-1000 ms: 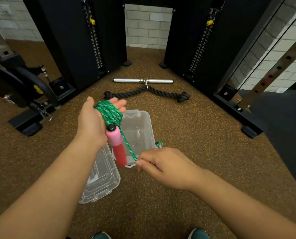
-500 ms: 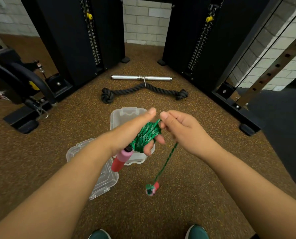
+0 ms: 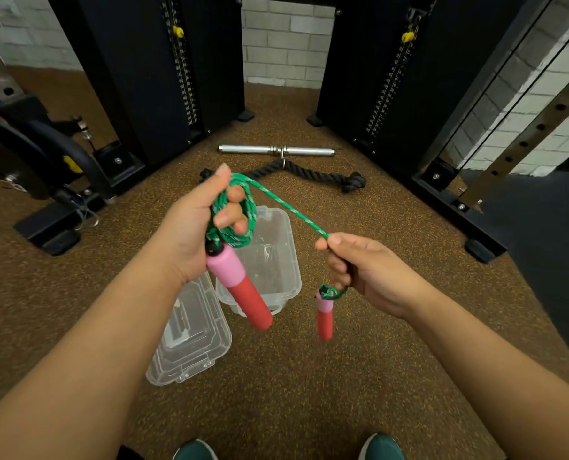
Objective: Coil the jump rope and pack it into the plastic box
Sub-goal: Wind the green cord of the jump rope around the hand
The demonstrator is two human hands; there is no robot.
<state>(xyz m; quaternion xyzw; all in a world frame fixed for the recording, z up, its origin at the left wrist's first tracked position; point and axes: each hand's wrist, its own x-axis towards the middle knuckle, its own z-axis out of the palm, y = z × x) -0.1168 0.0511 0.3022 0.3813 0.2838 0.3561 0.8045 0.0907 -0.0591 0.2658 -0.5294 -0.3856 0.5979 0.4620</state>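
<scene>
My left hand (image 3: 193, 227) grips a coil of green jump rope (image 3: 240, 210) wound around its fingers, with one pink and red handle (image 3: 240, 287) hanging below it. A taut strand of the rope runs from the coil to my right hand (image 3: 362, 267), which pinches it. The second handle (image 3: 324, 313) dangles just under that hand. The clear plastic box (image 3: 289, 260) stands open on the floor beneath the coil, partly hidden by the first handle. Its clear lid (image 3: 190, 340) lies beside it to the lower left.
A chrome bar (image 3: 276, 150) and a black tricep rope (image 3: 326, 175) lie on the brown rubber floor beyond the box. Black weight-stack columns stand left (image 3: 150, 78) and right (image 3: 392, 78). A machine base (image 3: 44, 180) is at left, a rack foot (image 3: 482, 250) at right. My shoes (image 3: 381, 448) show below.
My hands have drawn apart: the left one rose with the coil, the right one moved right and down along the rope, pulling a strand taut. The free handle now hangs closer under my right hand.
</scene>
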